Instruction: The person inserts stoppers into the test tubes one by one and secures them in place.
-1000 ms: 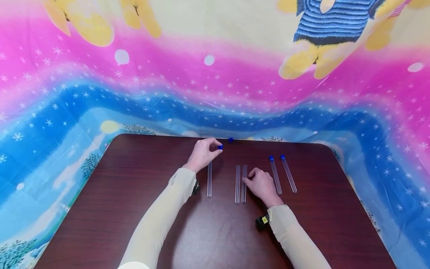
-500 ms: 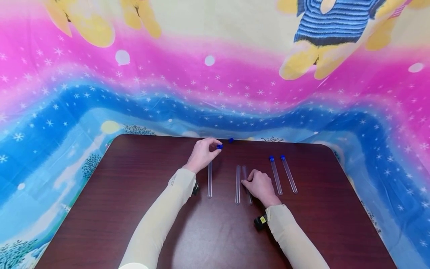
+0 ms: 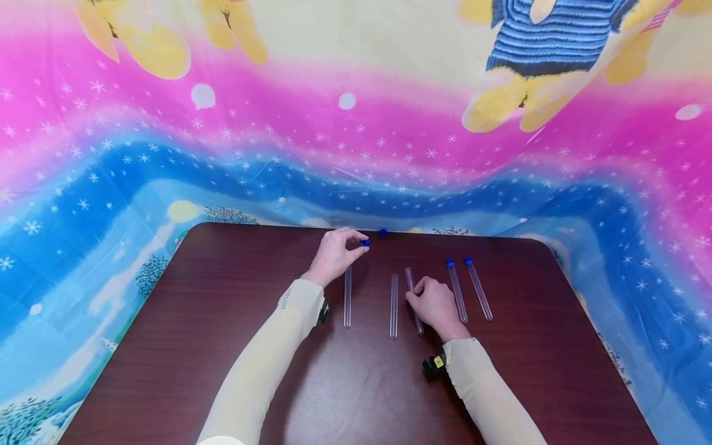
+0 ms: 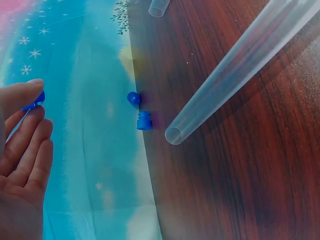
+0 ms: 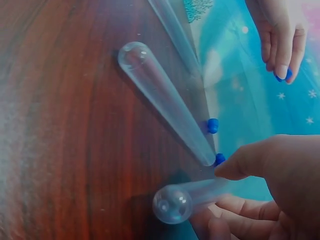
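Note:
My left hand (image 3: 332,254) pinches a small blue cap (image 3: 364,243) between thumb and fingers, above the table's far side; the left wrist view shows the cap (image 4: 36,101) too. My right hand (image 3: 435,305) holds a clear test tube (image 3: 418,322) between thumb and fingers, its rounded end (image 5: 172,204) toward the right wrist camera. Just left of it lies an uncapped test tube (image 3: 394,307). Another tube (image 3: 347,300) lies below my left hand, its upper end hidden in the head view. Two loose blue caps (image 4: 133,98) sit by the far edge.
Two test tubes with blue caps, one nearer (image 3: 457,293) and one farther right (image 3: 479,290), lie right of my right hand. The dark wooden table (image 3: 356,395) ends at a patterned cloth (image 3: 334,148) hanging behind it.
My right hand has taken hold of the right one of the two middle test tubes and shifted it right, away from its neighbour; the tube now tilts. My left hand stays nearly still.

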The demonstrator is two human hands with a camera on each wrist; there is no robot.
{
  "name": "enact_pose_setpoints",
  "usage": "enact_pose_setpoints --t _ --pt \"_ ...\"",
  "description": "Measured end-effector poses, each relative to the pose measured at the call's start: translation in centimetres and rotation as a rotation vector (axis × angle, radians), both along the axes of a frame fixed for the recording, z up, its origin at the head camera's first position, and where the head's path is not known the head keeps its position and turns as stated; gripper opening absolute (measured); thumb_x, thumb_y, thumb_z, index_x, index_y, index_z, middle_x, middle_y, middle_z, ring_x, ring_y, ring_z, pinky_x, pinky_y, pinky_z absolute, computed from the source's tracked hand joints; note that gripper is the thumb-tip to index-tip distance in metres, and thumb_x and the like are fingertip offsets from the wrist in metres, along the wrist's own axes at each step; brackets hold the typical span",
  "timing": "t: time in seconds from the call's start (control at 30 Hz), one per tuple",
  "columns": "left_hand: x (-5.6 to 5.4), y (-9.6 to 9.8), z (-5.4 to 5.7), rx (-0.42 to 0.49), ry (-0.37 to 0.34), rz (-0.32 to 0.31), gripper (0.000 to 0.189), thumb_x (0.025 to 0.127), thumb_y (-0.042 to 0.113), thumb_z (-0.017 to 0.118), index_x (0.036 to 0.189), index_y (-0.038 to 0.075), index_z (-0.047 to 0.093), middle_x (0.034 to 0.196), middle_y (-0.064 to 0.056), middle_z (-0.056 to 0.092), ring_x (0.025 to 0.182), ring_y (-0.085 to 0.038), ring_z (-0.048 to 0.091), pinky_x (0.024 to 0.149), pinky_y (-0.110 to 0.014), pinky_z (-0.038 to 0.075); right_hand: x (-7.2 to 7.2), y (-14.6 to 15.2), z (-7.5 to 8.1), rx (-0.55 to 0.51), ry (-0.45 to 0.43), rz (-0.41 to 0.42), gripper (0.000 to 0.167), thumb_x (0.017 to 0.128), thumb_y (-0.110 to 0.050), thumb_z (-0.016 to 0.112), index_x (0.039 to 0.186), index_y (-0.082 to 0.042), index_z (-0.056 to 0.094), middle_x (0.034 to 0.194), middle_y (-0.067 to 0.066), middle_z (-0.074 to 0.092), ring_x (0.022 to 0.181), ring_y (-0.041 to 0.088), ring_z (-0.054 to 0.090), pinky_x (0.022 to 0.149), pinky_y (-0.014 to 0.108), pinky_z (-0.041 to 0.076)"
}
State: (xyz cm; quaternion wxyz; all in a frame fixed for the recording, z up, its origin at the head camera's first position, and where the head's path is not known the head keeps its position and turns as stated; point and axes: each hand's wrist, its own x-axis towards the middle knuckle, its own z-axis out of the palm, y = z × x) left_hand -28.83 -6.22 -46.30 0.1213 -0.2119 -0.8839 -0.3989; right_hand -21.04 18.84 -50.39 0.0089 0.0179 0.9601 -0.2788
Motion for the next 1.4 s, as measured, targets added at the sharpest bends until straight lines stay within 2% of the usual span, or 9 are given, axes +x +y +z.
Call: enact_pose_setpoints --t 0.13,0.37,0.57,0.73,0.83,1.03,1.23,1.4 --pt "0.0 -0.1 0.1 0.009 0.023 -0.003 0.022 0.090 0.019 0.082 0.111 0.012 0.080 0.110 -0.002 0.074 0.110 -0.021 0.066 0.096 -0.035 0.051 0.0 0.1 0.5 -0.025 -0.013 -0.006 0.020 0.096 -0.027 0.069 0.096 -0.008 0.065 0.073 0.003 0.062 0.058 0.018 0.057 0.057 0.036 0.050" --pt "0.2 -0.2 0.2 0.027 0.031 -0.010 0.022 0.091 0.021 0.080 0.112 0.013 0.079 0.109 0.000 0.073 0.110 -0.020 0.065 0.097 -0.035 0.050 0.1 -0.1 1.4 -0.067 -0.008 -0.005 0.022 0.096 -0.027 0.069 0.102 -0.006 0.064 0.068 0.003 0.060 0.055 0.018 0.056 0.054 0.035 0.048" --pt "0.4 -0.2 0.7 0.031 0.020 -0.019 0.022 0.092 0.025 0.079 0.111 0.013 0.080 0.109 0.002 0.072 0.109 -0.020 0.065 0.097 -0.036 0.050 0.3 -0.4 1.8 -0.077 0.051 0.011 0.021 0.097 -0.027 0.069 0.104 -0.008 0.065 0.072 0.001 0.062 0.057 0.016 0.057 0.055 0.034 0.049" --pt "0.4 -0.1 1.1 0.033 0.006 -0.030 0.022 0.093 0.027 0.078 0.109 0.012 0.079 0.107 0.002 0.072 0.105 -0.018 0.064 0.094 -0.035 0.051 0.4 -0.5 1.7 -0.119 0.103 0.006 0.020 0.100 -0.029 0.067 0.109 -0.011 0.063 0.078 0.001 0.065 0.051 0.017 0.057 0.053 0.035 0.050" --pt "0.5 0.0 1.5 0.049 0.001 -0.034 0.021 0.093 0.026 0.079 0.107 0.011 0.079 0.105 0.002 0.072 0.101 -0.017 0.064 0.090 -0.034 0.051 0.4 -0.5 1.7 -0.122 0.153 0.004 0.019 0.101 -0.029 0.064 0.111 -0.012 0.062 0.082 0.001 0.067 0.054 0.017 0.058 0.056 0.037 0.050" --pt "0.6 0.1 2.2 0.073 0.003 -0.037 0.020 0.093 0.028 0.078 0.107 0.014 0.079 0.103 0.005 0.072 0.099 -0.014 0.063 0.087 -0.033 0.051 0.1 -0.7 1.7 -0.147 0.263 0.008 0.019 0.099 -0.023 0.066 0.111 -0.009 0.065 0.087 0.004 0.071 0.071 0.020 0.064 0.069 0.043 0.052" --pt "0.8 0.1 2.8 0.088 0.012 -0.048 0.019 0.094 0.029 0.077 0.107 0.016 0.079 0.105 0.003 0.072 0.104 -0.015 0.064 0.094 -0.035 0.050 0.1 -0.7 1.7 -0.178 0.295 0.037 0.023 0.095 -0.014 0.068 0.117 -0.008 0.063 0.091 0.004 0.072 0.078 0.020 0.068 0.074 0.045 0.054" --pt "0.8 0.1 3.3 0.114 0.055 -0.073 0.018 0.094 0.026 0.077 0.109 0.014 0.079 0.105 0.002 0.072 0.106 -0.015 0.064 0.096 -0.033 0.049 0.2 -0.8 1.7 -0.198 0.316 0.092 0.027 0.093 -0.009 0.068 0.120 -0.009 0.064 0.094 0.005 0.072 0.080 0.019 0.070 0.077 0.045 0.056"
